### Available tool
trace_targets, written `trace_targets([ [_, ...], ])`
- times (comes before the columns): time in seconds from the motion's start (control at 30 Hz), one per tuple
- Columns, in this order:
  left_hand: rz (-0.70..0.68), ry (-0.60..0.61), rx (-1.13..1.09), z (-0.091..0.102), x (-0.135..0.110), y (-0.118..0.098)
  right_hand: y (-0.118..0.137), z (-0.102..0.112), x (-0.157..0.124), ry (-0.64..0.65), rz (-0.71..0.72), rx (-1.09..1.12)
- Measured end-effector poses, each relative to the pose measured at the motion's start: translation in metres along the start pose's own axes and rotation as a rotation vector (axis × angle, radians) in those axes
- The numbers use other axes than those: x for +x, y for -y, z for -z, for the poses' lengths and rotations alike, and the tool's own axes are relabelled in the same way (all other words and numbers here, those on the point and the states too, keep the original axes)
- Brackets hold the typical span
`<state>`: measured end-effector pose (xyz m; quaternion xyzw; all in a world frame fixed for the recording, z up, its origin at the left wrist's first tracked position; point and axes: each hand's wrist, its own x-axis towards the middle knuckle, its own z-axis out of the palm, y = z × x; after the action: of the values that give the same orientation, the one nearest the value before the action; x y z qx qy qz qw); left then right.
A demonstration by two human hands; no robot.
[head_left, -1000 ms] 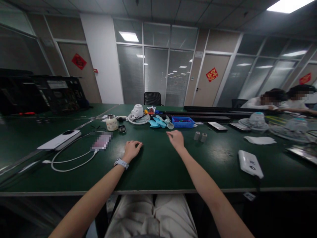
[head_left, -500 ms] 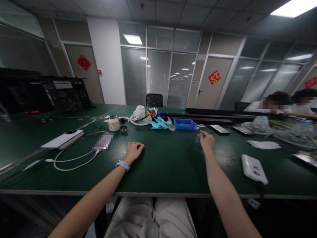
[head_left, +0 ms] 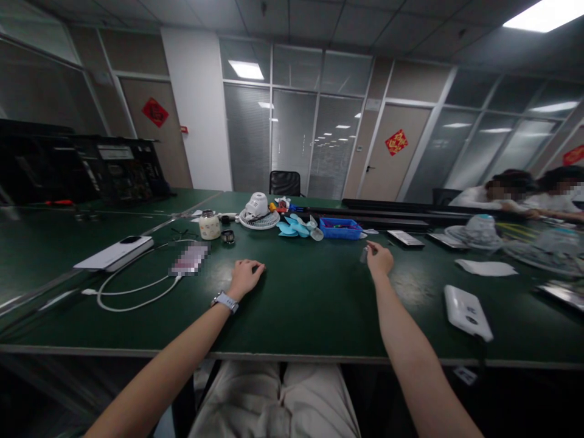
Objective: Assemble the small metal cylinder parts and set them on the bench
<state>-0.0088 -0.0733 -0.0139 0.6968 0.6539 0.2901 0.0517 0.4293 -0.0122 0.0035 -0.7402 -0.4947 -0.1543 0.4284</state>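
Note:
My left hand (head_left: 246, 277), with a watch (head_left: 224, 301) at its wrist, rests on the green table (head_left: 310, 316), fingers loosely bent and holding nothing. To the right, my right hand (head_left: 379, 258) is closed in a pinch at a small grey, see-through piece (head_left: 364, 255) by its fingertips; its exact kind is too blurred to tell. Beyond the hands lie light-blue fan blades (head_left: 294, 227), a blue tray (head_left: 341, 229) of small parts and a white fan body with a round grille (head_left: 259, 221).
Left are a cream jar (head_left: 210, 225), a dark lid (head_left: 227, 236), a phone (head_left: 189, 260) on a white cable (head_left: 132, 309) and a white box (head_left: 116, 253). Right are a white device (head_left: 468, 311), a white sheet (head_left: 486, 267) and fan parts (head_left: 479, 230). Two people sit far right.
My right hand has shifted very slightly left, with the small grey piece still at its fingertips. My left hand stays in place; the view tilts slightly.

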Motion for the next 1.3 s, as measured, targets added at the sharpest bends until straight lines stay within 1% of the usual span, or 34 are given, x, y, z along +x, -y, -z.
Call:
trace_targets([
  [0.17, -0.012, 0.003, 0.004, 0.0, 0.0, -0.001, 0.0, -0.002, 0.001, 0.017, 0.002, 0.009],
  [0.23, -0.015, 0.001, 0.007, 0.0, 0.001, -0.001, 0.001, -0.002, 0.0, -0.009, 0.012, 0.031],
  [0.3, -0.011, 0.0, 0.014, -0.001, 0.001, 0.0, -0.001, -0.002, -0.001, -0.072, 0.004, 0.046],
  [0.37, -0.011, -0.005, 0.017, -0.001, 0.002, 0.001, -0.005, -0.001, -0.002, -0.138, -0.045, 0.048],
  [0.4, -0.015, -0.006, 0.015, -0.001, 0.002, 0.001, -0.009, -0.001, -0.003, -0.151, -0.091, 0.048],
  [0.43, -0.023, -0.005, 0.01, -0.002, 0.002, 0.002, -0.013, -0.001, -0.003, -0.137, -0.15, 0.054],
  [0.47, -0.032, -0.002, 0.003, -0.002, 0.003, 0.003, -0.018, -0.002, -0.003, -0.093, -0.217, 0.067],
  [0.53, -0.043, 0.002, -0.009, -0.003, 0.003, 0.004, -0.027, -0.003, -0.004, 0.048, -0.336, 0.102],
  [0.6, -0.04, -0.002, -0.014, -0.003, 0.004, 0.005, -0.034, -0.004, -0.004, 0.166, -0.394, 0.118],
  [0.63, -0.035, -0.006, -0.015, -0.003, 0.004, 0.005, -0.036, -0.004, -0.004, 0.19, -0.405, 0.111],
  [0.7, -0.023, -0.007, -0.017, -0.003, 0.004, 0.005, -0.041, -0.002, -0.002, 0.192, -0.426, 0.083],
  [0.77, -0.014, 0.0, -0.019, -0.003, 0.004, 0.004, -0.046, 0.003, 0.002, 0.22, -0.455, 0.057],
  [0.83, -0.016, 0.002, -0.016, -0.003, 0.003, 0.004, -0.049, 0.01, 0.007, 0.32, -0.452, 0.034],
  [0.9, -0.034, -0.003, -0.01, -0.003, 0.003, 0.004, -0.048, 0.017, 0.011, 0.47, -0.399, 0.036],
  [0.97, -0.056, -0.015, -0.005, -0.004, 0.003, 0.004, -0.037, 0.021, 0.01, 0.606, -0.305, 0.077],
  [1.0, -0.069, -0.024, -0.007, -0.005, 0.003, 0.004, -0.028, 0.022, 0.007, 0.657, -0.25, 0.103],
  [1.03, -0.085, -0.039, -0.014, -0.006, 0.002, 0.004, -0.015, 0.022, 0.003, 0.693, -0.195, 0.132],
  [1.1, -0.136, -0.073, -0.049, -0.006, 0.001, 0.002, 0.018, 0.02, -0.013, 0.727, -0.097, 0.189],
  [1.17, -0.207, -0.109, -0.103, -0.005, -0.001, -0.003, 0.057, 0.016, -0.038, 0.733, -0.006, 0.279],
  [1.3, -0.347, -0.223, -0.204, 0.0, -0.006, -0.016, 0.133, 0.012, -0.105, 0.747, 0.184, 0.508],
])
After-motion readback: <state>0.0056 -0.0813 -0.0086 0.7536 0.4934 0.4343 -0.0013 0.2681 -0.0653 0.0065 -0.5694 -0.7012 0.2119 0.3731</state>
